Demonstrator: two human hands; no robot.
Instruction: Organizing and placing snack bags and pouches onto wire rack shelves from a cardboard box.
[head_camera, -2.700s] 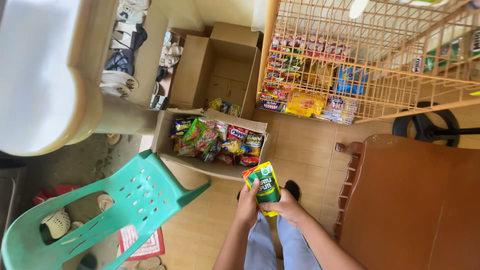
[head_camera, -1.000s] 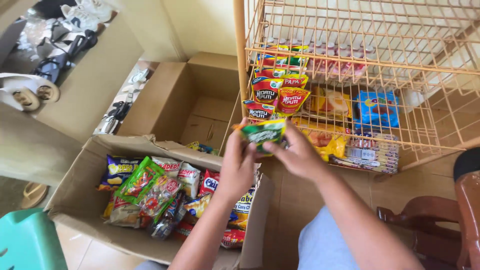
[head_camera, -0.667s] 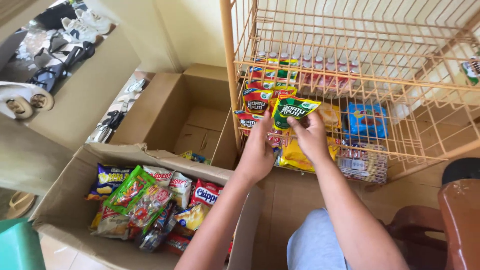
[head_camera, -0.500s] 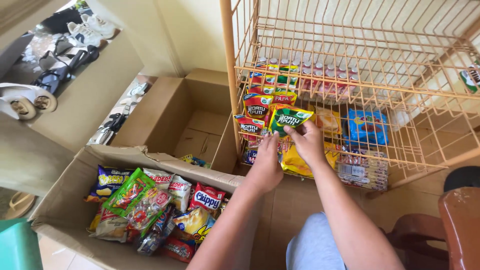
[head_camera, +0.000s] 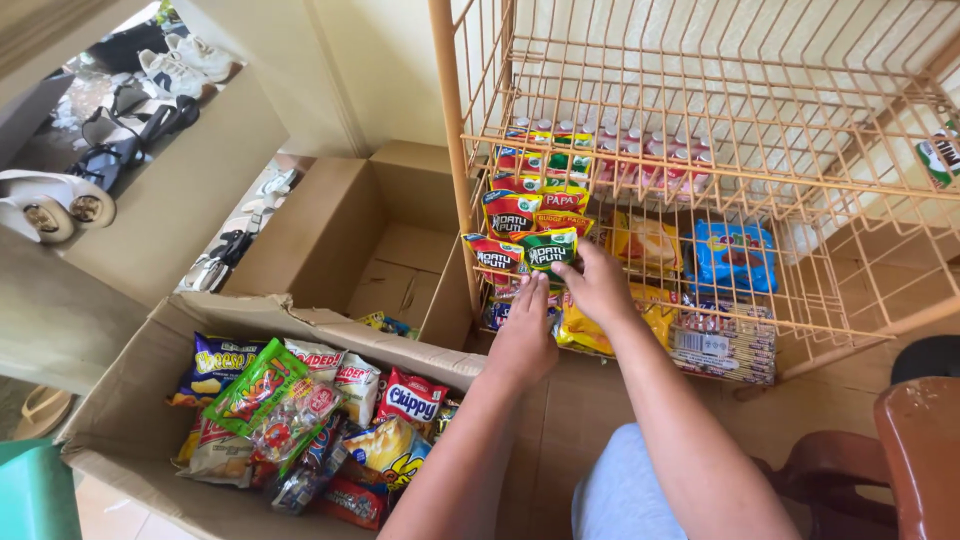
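Both forearms are bare with no sleeves showing, and the lap wears light grey-blue cloth.

Single head view, aimed steeply down and forward, close over wire rack (head_camera: 700, 190) and cardboard box (head_camera: 130, 400).

Bright, even daylight; sharp focus, slight wide-angle edge distortion.

An orange wire rack (head_camera: 800, 150) held rows of snack packets (head_camera: 520, 215) on its lower shelf, with a blue packet (head_camera: 733, 257). On the tiled floor (head_camera: 545, 440) stood an open cardboard box (head_camera: 130, 400) filled with snack bags (head_camera: 300, 410), and an emptier box (head_camera: 340, 230).
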